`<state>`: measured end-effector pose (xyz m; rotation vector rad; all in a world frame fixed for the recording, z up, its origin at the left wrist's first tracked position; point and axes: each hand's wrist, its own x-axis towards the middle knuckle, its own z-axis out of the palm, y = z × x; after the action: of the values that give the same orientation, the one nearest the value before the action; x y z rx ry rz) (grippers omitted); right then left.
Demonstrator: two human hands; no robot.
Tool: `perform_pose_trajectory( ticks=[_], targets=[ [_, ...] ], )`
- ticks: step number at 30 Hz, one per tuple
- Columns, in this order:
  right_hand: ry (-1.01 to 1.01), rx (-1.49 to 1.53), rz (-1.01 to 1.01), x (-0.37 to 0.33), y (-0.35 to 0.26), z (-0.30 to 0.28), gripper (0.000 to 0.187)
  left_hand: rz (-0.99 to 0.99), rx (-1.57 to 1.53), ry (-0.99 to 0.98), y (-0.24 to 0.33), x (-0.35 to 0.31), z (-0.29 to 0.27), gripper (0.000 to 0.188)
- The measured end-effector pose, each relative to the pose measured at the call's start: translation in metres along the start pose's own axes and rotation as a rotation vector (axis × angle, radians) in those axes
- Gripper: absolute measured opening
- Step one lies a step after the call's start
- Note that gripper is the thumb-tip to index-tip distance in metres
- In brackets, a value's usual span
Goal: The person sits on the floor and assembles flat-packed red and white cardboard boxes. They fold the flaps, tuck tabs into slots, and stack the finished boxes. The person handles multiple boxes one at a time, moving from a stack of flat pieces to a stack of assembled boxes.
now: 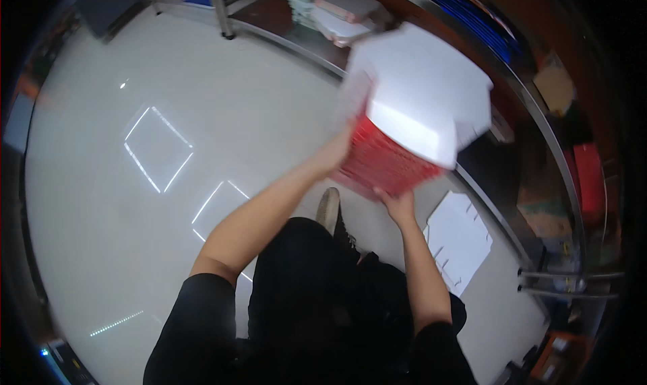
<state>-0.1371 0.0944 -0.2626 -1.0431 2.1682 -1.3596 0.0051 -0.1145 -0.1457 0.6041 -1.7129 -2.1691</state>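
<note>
Between my two hands is a stack of flat carton blanks, white on top with red edges toward me, smeared by motion. My left hand is closed on its left side, the fingertips partly hidden behind it. At the near lower edge my right hand grips the stack, thumb on the red side and the other fingers out of sight below. The stack is held up off the floor, in front of the metal shelf. To the right of my right forearm, a single white carton blank with slits along its edges lies flat on the floor.
A low metal shelf runs along the far right, bearing another pile of flat blanks. Blue flat items, brown boxes and a red item sit on the shelving. The pale tiled floor stretches left; my shoe is below.
</note>
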Motion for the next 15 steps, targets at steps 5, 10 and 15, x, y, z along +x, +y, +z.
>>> perform_pose_trajectory(
  ticks=[5,10,15],
  targets=[
    [0.140,-0.070,-0.149,0.115,0.002,0.062,0.083,0.012,-0.052,0.150,0.022,0.081,-0.061,0.081],
    [0.166,-0.033,-0.158,0.174,-0.020,0.102,0.106,-0.110,-0.155,0.321,0.019,0.134,-0.114,0.082],
    [0.018,-0.107,-0.163,0.145,-0.014,0.058,0.106,0.055,-0.222,0.539,0.003,0.151,-0.124,0.089]
  ],
)
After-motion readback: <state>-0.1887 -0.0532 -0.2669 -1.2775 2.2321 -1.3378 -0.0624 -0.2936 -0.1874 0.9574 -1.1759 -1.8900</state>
